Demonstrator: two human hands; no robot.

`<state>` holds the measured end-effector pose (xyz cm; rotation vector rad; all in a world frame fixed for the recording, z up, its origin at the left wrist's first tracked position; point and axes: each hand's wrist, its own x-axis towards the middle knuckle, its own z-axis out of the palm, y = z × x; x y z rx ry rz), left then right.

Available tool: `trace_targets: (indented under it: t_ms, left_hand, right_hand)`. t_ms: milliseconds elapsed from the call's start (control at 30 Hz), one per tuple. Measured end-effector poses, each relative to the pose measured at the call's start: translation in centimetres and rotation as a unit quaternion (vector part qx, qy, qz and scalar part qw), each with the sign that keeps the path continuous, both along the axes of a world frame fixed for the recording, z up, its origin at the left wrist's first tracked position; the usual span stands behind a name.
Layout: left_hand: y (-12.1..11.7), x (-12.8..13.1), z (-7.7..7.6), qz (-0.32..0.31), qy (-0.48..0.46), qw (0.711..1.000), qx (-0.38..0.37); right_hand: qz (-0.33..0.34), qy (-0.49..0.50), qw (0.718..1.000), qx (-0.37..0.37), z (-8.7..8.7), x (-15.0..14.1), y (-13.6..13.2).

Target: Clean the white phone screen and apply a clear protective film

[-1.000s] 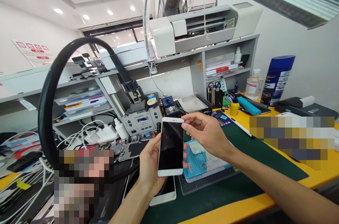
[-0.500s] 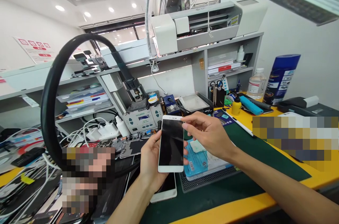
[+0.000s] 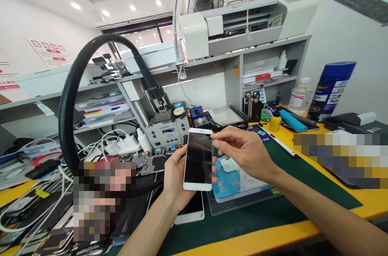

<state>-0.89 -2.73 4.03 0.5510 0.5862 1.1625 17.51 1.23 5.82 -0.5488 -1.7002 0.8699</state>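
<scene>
A white-framed smartphone (image 3: 198, 159) with a dark screen rests in my left hand (image 3: 176, 175), screen toward me. My left fingers wrap round its back, and their tips show at its right edge. At the phone's upper right corner, my right hand (image 3: 244, 149) has thumb and index finger pinched together; whatever lies between them is too small to make out. Below my left hand, a second white phone (image 3: 194, 212) lies on the green mat (image 3: 251, 223), partly covered by the hand. A blue packet (image 3: 226, 183) lies behind my right hand on a dark perforated plate (image 3: 242, 204).
A grey control unit (image 3: 165, 133) stands behind the phone, with a thick black hose (image 3: 68, 98) arching on the left. Cables and phone parts crowd the left side. At right are a yellow bottle (image 3: 275, 122), a white pen (image 3: 279, 141) and a blue spray can (image 3: 332, 90).
The whole view has shifted, so the surroundings sit further right. The phone's lower end appears slightly raised. My left hand keeps its hold, and my right fingers remain pinched at the same corner.
</scene>
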Motion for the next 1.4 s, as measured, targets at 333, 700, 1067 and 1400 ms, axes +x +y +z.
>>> trace_targets:
  t_ms: [333,700,1067,1400]
  left_hand:
    - [0.2,-0.3,0.0,0.015,0.031,0.999,-0.016]
    - [0.4,-0.8,-0.2,-0.010,-0.012,1.000,0.001]
    - [0.5,-1.0,-0.3,-0.008,-0.015,1.000,0.006]
    - [0.4,-1.3,0.4,0.050,0.009,0.999,-0.006]
  right_hand:
    - [0.032,0.001,0.999,-0.025,0.4,0.3,-0.2]
    - [0.041,0.025,0.997,-0.060,0.4,0.3,0.1]
    - [0.113,0.077,0.978,-0.160,0.9,0.8,0.3]
    - [0.020,0.249,0.942,-0.222,3.0,3.5,3.4]
